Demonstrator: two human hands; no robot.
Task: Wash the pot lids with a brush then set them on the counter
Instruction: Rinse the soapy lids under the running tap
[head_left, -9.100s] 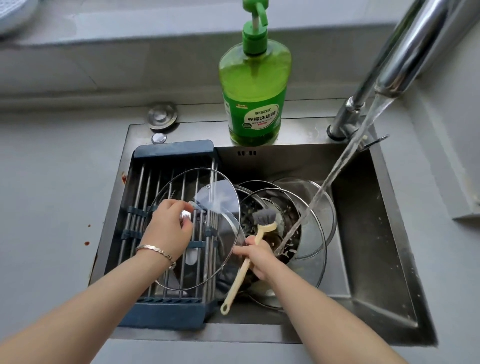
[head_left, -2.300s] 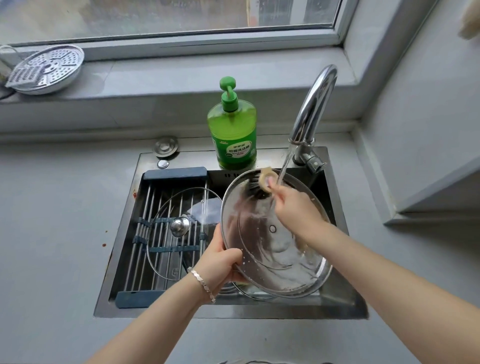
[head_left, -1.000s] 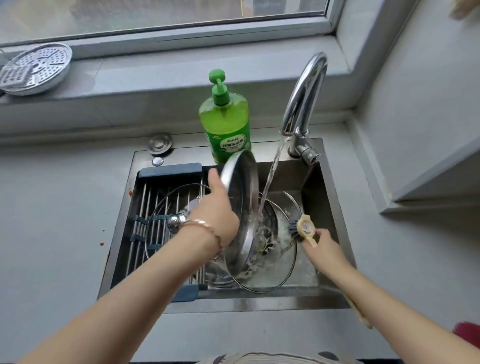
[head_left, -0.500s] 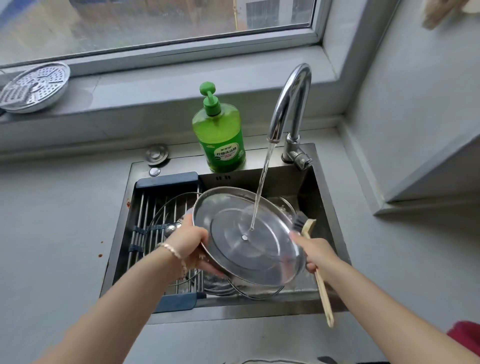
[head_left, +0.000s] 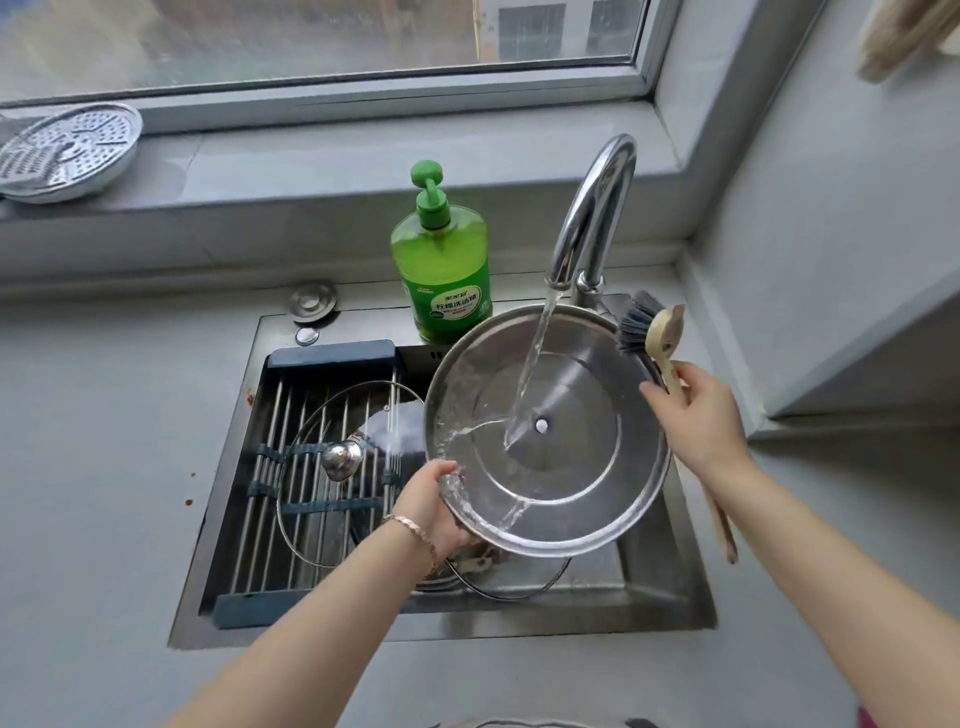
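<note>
- Water from the faucet strikes the steel lid, tilted directly under the spout. My left hand alone clamps its wet lower rim, so it could slip.
- Dropped, it would likely land on the glass lid down-left of the faucet.
- My right hand is wrapped round the brush, whose bristles sit just right of the faucet and could knock it.

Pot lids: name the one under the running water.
The steel lid held by the left hand, under the stream from the tap. The glass lid lies on the rack, outside it.
</note>
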